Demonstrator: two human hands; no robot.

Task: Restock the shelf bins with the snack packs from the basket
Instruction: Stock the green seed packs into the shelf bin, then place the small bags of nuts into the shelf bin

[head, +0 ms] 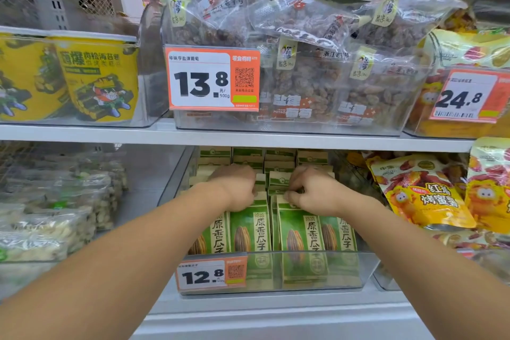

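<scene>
Both forearms reach into the clear bin [367, 265] on the lower shelf. Green seed packs [300, 232] stand upright in rows running near to far; left hand [237, 188] and right hand [311, 190] pinch their tops, equally near.

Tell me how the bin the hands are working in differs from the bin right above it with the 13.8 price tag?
The lower bin holds green and tan paper packs standing upright in neat rows; the upper bin holds clear bags of brown dried fruit, heaped loosely above its rim. The lower tag reads 12.8, the upper tag 13.8. Both hands, left hand and right hand, grip pack tops in the lower bin only. Both bins are clear plastic with orange tags.
</scene>
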